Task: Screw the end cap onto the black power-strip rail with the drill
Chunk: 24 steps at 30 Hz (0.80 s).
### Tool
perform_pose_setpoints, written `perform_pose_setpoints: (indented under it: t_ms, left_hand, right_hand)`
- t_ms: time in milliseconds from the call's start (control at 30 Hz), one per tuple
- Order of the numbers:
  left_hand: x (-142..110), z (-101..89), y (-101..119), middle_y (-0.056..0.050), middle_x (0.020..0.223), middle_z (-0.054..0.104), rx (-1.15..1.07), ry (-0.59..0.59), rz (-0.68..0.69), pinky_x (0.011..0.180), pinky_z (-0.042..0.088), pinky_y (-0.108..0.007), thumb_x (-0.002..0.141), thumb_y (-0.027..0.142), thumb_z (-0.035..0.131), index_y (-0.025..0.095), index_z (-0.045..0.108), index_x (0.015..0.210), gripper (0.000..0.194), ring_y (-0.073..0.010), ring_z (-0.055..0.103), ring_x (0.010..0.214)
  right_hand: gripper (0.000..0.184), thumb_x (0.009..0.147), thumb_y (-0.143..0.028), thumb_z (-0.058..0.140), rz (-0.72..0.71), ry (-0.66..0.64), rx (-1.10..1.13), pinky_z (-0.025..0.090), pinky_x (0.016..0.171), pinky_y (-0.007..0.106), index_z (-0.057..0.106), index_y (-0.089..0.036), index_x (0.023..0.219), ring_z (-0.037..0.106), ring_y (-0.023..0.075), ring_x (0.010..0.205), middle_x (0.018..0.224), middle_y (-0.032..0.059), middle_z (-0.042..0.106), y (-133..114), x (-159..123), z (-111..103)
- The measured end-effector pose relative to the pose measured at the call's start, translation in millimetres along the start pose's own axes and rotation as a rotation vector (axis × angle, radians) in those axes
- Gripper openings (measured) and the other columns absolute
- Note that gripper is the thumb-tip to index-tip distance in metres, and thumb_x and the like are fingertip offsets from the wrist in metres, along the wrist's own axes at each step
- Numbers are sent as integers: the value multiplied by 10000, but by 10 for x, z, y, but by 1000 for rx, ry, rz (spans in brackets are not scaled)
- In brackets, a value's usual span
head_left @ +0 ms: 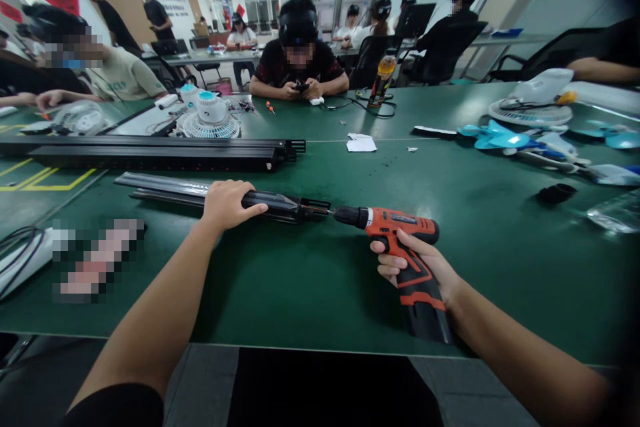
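My left hand [230,203] is closed over a long black plastic housing [277,203] lying on the green table, its thumb pointing right along the top. My right hand [420,257] grips the handle of an orange and black cordless drill [400,223]. The drill points left, and its bit meets or nearly meets the slotted right end of the housing; contact is too small to tell. Behind them lie more long black housings [200,155], side by side.
White fan parts [210,113] stand at the back left. Blue fan blades [495,135] and a white fan grille [530,112] lie at the right. A drink bottle [383,83] stands near a person [299,57] across the table [310,300]. A paper scrap [361,143] lies mid-table.
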<state>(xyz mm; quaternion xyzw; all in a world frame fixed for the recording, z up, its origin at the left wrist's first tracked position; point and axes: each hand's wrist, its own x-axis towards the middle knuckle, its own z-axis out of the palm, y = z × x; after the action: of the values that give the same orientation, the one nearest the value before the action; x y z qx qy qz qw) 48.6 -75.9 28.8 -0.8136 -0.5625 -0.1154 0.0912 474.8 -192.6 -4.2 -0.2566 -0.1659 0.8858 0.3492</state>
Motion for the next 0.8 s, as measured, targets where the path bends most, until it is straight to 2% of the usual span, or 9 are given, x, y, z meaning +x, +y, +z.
perform_pose_setpoints:
  t_ms: [467, 800]
  left_hand:
    - [3, -1, 17, -101, 1006, 763, -10, 1, -15, 933, 405, -475, 892, 796, 452, 237, 719, 1067, 644, -338, 661, 987]
    - [0, -1, 9, -111, 999, 753, -32, 2, -17, 940, 402, -484, 883, 799, 459, 228, 725, 1070, 657, -349, 663, 985]
  right_hand:
    - [352, 900, -446, 743, -56, 66, -14, 438, 586, 211, 673, -129, 1036, 395, 110, 584, 605, -46, 415, 28, 19, -62]
    - [322, 894, -469, 742, -32, 35, -39, 422, 559, 234, 639, -177, 980, 350, 120, 575, 616, -49, 382, 14, 19, -14]
